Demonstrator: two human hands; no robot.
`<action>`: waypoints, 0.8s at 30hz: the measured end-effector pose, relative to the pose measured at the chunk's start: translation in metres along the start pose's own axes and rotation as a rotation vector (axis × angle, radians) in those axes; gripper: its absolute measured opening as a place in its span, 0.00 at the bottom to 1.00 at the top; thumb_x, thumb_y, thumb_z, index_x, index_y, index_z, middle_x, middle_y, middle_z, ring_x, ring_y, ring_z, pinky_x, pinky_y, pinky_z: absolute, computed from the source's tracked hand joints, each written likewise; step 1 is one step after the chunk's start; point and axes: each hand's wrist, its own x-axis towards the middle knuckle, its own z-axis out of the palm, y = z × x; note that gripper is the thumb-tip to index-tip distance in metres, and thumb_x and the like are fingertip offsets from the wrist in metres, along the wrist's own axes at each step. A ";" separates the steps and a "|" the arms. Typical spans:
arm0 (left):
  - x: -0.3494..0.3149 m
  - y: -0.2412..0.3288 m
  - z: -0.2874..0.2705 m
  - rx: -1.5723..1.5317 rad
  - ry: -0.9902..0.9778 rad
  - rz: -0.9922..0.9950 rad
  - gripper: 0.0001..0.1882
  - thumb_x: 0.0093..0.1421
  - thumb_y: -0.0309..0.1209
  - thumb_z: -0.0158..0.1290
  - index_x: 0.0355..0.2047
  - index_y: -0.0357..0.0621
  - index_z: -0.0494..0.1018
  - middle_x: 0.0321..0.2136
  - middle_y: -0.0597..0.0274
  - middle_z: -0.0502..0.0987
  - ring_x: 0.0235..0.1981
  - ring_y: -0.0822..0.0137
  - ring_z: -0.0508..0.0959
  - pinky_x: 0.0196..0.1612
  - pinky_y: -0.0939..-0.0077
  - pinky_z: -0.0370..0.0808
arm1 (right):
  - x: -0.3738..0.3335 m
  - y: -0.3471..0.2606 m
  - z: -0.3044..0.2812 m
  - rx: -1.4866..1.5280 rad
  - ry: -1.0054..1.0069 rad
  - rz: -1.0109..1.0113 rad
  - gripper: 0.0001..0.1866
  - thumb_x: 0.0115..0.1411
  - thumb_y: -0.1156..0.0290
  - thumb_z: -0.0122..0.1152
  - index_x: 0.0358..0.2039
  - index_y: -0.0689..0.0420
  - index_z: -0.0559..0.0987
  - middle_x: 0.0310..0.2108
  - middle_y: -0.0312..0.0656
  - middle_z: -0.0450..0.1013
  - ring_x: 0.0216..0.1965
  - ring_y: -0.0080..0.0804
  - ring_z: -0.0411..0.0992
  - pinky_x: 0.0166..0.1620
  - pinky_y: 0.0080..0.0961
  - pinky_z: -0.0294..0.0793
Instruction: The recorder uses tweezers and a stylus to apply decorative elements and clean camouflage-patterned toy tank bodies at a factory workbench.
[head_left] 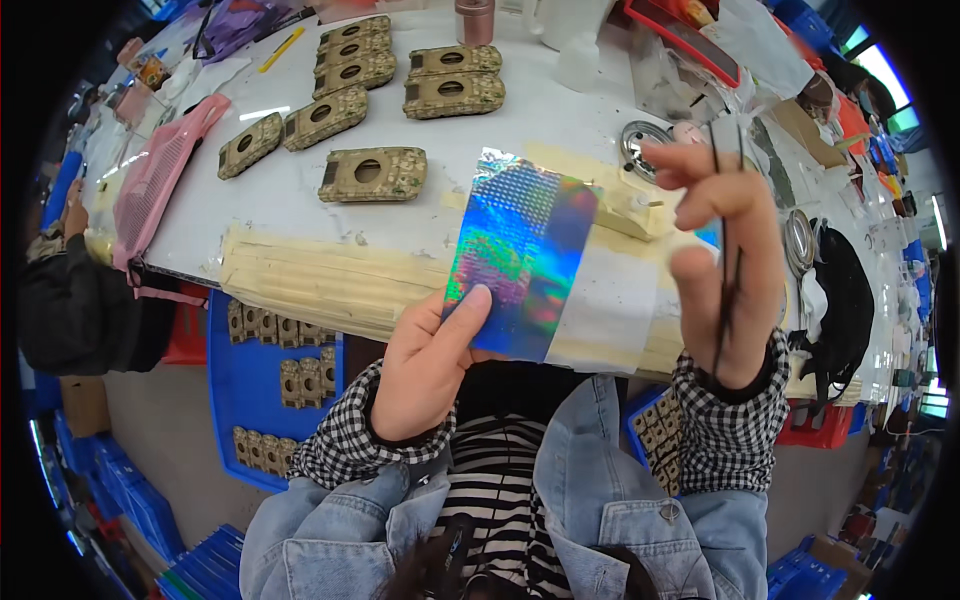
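My left hand [432, 355] pinches a shiny holographic sticker sheet [520, 260] between thumb and fingers, over the table's near edge. Rows of small marks cover part of its upper half. To the right, my right hand [730, 235] is raised with bent, separated fingers. Slim black tweezers [716, 200], blurred by motion, run upright along it and seem gripped in it. Between the hands sits a cream-coloured block [635, 212] with a small peg. Farther left lies a camouflage toy tank hull [372, 175] with a round hole in its top.
More tank hulls [352, 70] stand in groups at the back. Tan tape [320, 275] covers the table's front edge. Below left, a blue tray [222, 400] holds rows of hulls. A pink mesh basket [165, 185], a pink cylinder [475, 22] and a red-cased phone [690, 42] surround the workspace.
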 end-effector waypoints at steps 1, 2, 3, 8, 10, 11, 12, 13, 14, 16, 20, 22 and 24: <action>0.002 0.000 0.000 -0.093 0.048 0.038 0.14 0.67 0.33 0.42 0.43 0.35 0.71 0.37 0.63 0.77 0.37 0.76 0.75 0.42 0.81 0.72 | -0.006 -0.003 0.001 0.057 0.060 0.017 0.25 0.55 0.50 0.57 0.34 0.63 0.69 0.35 0.48 0.69 0.39 0.43 0.69 0.43 0.32 0.67; 0.004 -0.003 -0.002 -0.082 0.067 0.073 0.13 0.67 0.33 0.42 0.43 0.37 0.71 0.36 0.65 0.77 0.35 0.77 0.75 0.40 0.82 0.71 | -0.016 -0.005 0.004 0.108 0.076 0.039 0.30 0.55 0.44 0.55 0.35 0.64 0.70 0.36 0.49 0.69 0.41 0.45 0.70 0.43 0.34 0.68; 0.005 -0.005 -0.004 -0.078 0.078 0.086 0.13 0.67 0.33 0.42 0.43 0.37 0.71 0.35 0.66 0.77 0.34 0.78 0.74 0.40 0.83 0.71 | -0.026 -0.008 0.007 0.164 0.055 0.095 0.34 0.55 0.39 0.51 0.37 0.64 0.70 0.37 0.51 0.70 0.40 0.44 0.70 0.44 0.34 0.68; 0.013 -0.009 -0.011 0.047 0.101 0.158 0.12 0.66 0.32 0.44 0.43 0.37 0.71 0.34 0.68 0.76 0.32 0.82 0.71 0.37 0.85 0.68 | -0.059 -0.009 0.039 0.037 -0.089 0.010 0.37 0.50 0.42 0.58 0.47 0.64 0.71 0.40 0.48 0.73 0.41 0.45 0.70 0.44 0.35 0.71; 0.017 -0.009 -0.014 0.091 0.083 0.185 0.12 0.66 0.31 0.44 0.44 0.36 0.70 0.35 0.68 0.76 0.33 0.82 0.72 0.37 0.86 0.68 | -0.061 -0.013 0.046 -0.050 -0.084 0.046 0.34 0.47 0.50 0.65 0.46 0.64 0.72 0.40 0.47 0.74 0.43 0.44 0.71 0.44 0.33 0.73; 0.019 -0.005 -0.013 0.093 0.089 0.198 0.12 0.66 0.30 0.45 0.44 0.36 0.70 0.35 0.67 0.76 0.33 0.82 0.72 0.38 0.86 0.69 | -0.059 -0.015 0.049 -0.089 -0.079 0.060 0.32 0.45 0.55 0.68 0.46 0.64 0.73 0.40 0.46 0.74 0.44 0.44 0.72 0.43 0.33 0.73; 0.021 -0.002 -0.013 0.094 0.096 0.210 0.11 0.65 0.30 0.45 0.44 0.36 0.70 0.36 0.67 0.76 0.34 0.81 0.72 0.38 0.85 0.69 | -0.053 -0.019 0.051 -0.099 -0.036 0.059 0.28 0.40 0.64 0.73 0.42 0.64 0.76 0.38 0.44 0.76 0.43 0.41 0.73 0.41 0.29 0.75; 0.025 -0.002 -0.011 0.083 0.110 0.239 0.11 0.65 0.29 0.45 0.44 0.35 0.69 0.36 0.66 0.76 0.35 0.80 0.73 0.39 0.85 0.70 | -0.051 -0.016 0.054 -0.106 -0.025 0.032 0.28 0.40 0.65 0.73 0.41 0.63 0.76 0.38 0.44 0.76 0.42 0.41 0.73 0.40 0.28 0.75; 0.030 -0.001 -0.007 0.069 0.120 0.270 0.12 0.65 0.28 0.46 0.45 0.35 0.69 0.36 0.65 0.76 0.36 0.80 0.73 0.39 0.84 0.71 | -0.050 -0.014 0.055 -0.118 -0.014 0.002 0.27 0.40 0.65 0.73 0.41 0.63 0.77 0.37 0.43 0.76 0.41 0.40 0.74 0.40 0.27 0.76; 0.033 0.004 -0.004 0.043 0.123 0.285 0.12 0.64 0.26 0.47 0.46 0.34 0.68 0.37 0.63 0.76 0.37 0.78 0.75 0.41 0.83 0.73 | -0.043 -0.010 0.056 -0.144 -0.034 -0.064 0.25 0.40 0.66 0.72 0.40 0.61 0.77 0.36 0.42 0.76 0.39 0.39 0.75 0.39 0.27 0.76; 0.037 0.006 -0.006 0.039 0.103 0.245 0.15 0.61 0.23 0.49 0.48 0.32 0.65 0.39 0.60 0.76 0.39 0.74 0.76 0.41 0.81 0.75 | -0.037 -0.006 0.056 -0.220 -0.113 -0.138 0.22 0.42 0.66 0.71 0.39 0.59 0.78 0.35 0.42 0.76 0.37 0.36 0.76 0.40 0.30 0.76; 0.038 0.004 -0.006 0.047 0.111 0.246 0.16 0.60 0.21 0.49 0.48 0.32 0.64 0.39 0.58 0.76 0.39 0.74 0.76 0.40 0.80 0.76 | -0.037 -0.004 0.057 -0.248 -0.117 -0.139 0.21 0.43 0.66 0.70 0.39 0.58 0.78 0.35 0.42 0.76 0.37 0.35 0.76 0.41 0.31 0.76; 0.039 0.005 -0.005 0.044 0.129 0.247 0.17 0.59 0.20 0.50 0.48 0.33 0.63 0.40 0.57 0.76 0.39 0.73 0.76 0.40 0.80 0.76 | -0.039 0.001 0.060 -0.259 -0.103 -0.134 0.21 0.44 0.66 0.70 0.39 0.58 0.78 0.35 0.42 0.76 0.37 0.34 0.76 0.41 0.32 0.76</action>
